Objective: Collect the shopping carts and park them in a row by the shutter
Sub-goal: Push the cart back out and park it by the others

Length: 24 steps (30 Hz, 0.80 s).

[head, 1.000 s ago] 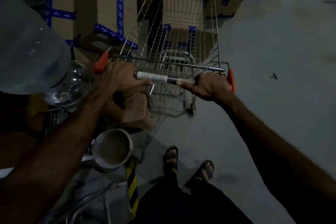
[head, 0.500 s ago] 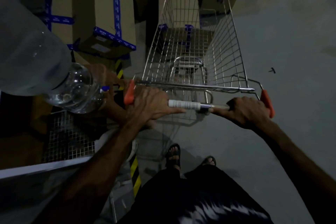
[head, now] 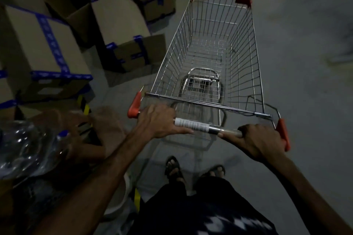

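Two sandalled feet [head: 193,168] stand on the grey floor [head: 305,91] behind the shopping cart [head: 210,53]. Left hand [head: 158,122] and right hand [head: 257,141] each curl their grip round its handle bar [head: 200,126]. Its wire basket carries nothing. Taped cardboard boxes [head: 118,30] crowd just left of it.

Both arms reach forward and down, elbows slightly bent. Left hand [head: 158,120] curled over the cart handle [head: 200,125] near its left end, knuckles up. Right hand [head: 257,142] gripping the right end, fingers [head: 229,136] wrapped under, thumb along the bar. Sandalled feet below.
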Available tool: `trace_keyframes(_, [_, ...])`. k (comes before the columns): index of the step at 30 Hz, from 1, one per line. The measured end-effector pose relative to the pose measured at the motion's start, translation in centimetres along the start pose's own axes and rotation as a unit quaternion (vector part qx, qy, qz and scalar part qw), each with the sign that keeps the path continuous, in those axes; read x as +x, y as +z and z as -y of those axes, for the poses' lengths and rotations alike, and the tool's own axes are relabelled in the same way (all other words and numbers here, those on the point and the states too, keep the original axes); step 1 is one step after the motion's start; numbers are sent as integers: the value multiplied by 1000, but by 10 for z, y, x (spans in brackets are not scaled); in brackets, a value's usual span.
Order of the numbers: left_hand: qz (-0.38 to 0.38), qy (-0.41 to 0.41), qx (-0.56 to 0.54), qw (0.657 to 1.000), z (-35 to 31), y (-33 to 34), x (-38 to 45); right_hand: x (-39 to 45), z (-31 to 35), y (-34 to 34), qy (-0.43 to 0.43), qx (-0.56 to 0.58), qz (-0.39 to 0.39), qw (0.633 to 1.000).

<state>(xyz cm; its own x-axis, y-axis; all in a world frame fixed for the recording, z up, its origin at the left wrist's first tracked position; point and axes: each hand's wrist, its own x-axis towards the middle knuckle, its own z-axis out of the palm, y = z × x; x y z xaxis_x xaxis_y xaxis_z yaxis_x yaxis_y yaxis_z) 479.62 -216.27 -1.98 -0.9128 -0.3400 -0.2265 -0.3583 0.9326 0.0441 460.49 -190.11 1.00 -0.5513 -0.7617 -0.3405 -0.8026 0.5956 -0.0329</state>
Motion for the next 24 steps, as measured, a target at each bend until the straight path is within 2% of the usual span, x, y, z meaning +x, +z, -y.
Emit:
trace_keyframes(6, [23, 117, 41, 992, -73, -24, 57, -53, -58, 15, 110, 30, -10, 993])
trace_keyframes(12, [27, 229, 59, 971, -171, -41, 131, -101, -131, 31, 251, 110, -13, 962])
trace_keyframes(24, [26, 458, 159, 874, -359, -49, 226, -202, -195, 57, 447, 149, -80, 878])
